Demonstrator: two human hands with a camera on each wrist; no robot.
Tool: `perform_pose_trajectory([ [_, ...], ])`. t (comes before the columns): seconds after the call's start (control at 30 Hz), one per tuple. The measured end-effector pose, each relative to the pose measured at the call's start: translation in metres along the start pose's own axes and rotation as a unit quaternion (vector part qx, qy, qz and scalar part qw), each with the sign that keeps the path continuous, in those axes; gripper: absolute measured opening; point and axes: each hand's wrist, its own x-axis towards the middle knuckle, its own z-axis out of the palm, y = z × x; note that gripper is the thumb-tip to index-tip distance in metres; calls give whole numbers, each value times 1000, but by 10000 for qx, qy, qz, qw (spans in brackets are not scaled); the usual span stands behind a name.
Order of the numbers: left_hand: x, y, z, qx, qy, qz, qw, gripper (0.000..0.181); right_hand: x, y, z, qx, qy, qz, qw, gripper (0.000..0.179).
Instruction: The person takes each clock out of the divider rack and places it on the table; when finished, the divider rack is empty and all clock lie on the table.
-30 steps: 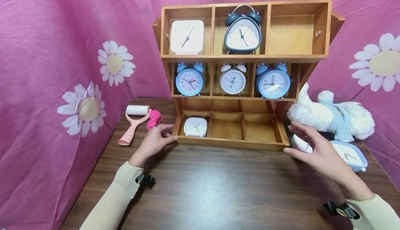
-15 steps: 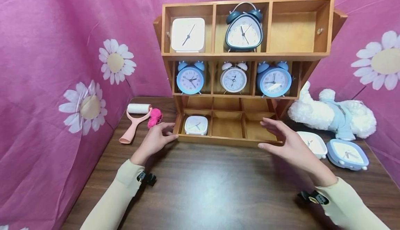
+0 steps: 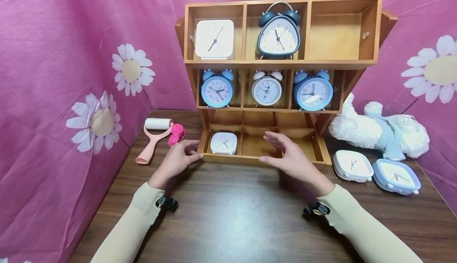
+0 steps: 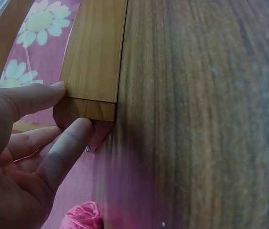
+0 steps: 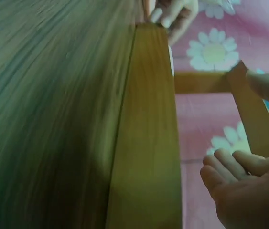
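A three-tier wooden shelf (image 3: pixel 228 158) stands at the back of the table. My left hand (image 3: pixel 177 160) touches its lower left front corner; in the left wrist view the thumb and forefinger (image 4: pixel 69 148) lie against the end of the front board. My right hand (image 3: pixel 290 158) is spread over the bottom tier, fingertips above the middle compartment, holding nothing. A white square alarm clock (image 3: pixel 223 143) lies tilted back in the bottom left compartment. Above it are a blue twin-bell clock (image 3: pixel 217 91), a white one (image 3: pixel 266 91) and another blue one (image 3: pixel 313 94).
The top tier holds a white square clock (image 3: pixel 214 39) and a dark green clock (image 3: pixel 278 37). Two clocks, white (image 3: pixel 352 165) and blue (image 3: pixel 397 177), lie right of the shelf by a plush toy (image 3: pixel 378 130). A lint roller (image 3: pixel 153 138) and pink yarn (image 3: pixel 176 134) lie left.
My right hand has moved left from the shelf's right end to over the bottom middle compartment, uncovering the clocks on the right. My left hand stays at the left corner.
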Motion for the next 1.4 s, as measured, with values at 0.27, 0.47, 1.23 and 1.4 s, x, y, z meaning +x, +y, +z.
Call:
perform_pose_trajectory([
  [0.27,3,3,2,-38,-37,58,10000,55,28,-13,41,34,150,55,9999,89],
  [0.47,4,5,3,-107,-43,75,9999,54,45,-28,62,-160,328,135,9992,92],
  [1.23,0,-1,-1,-25,28,256,9997,53,93,-32,148,-1356,966,672,9838,113],
  [1.4,1,-9,1,-128,109,540,9984,54,101,-29,161,-1484,994,659,9817,113],
])
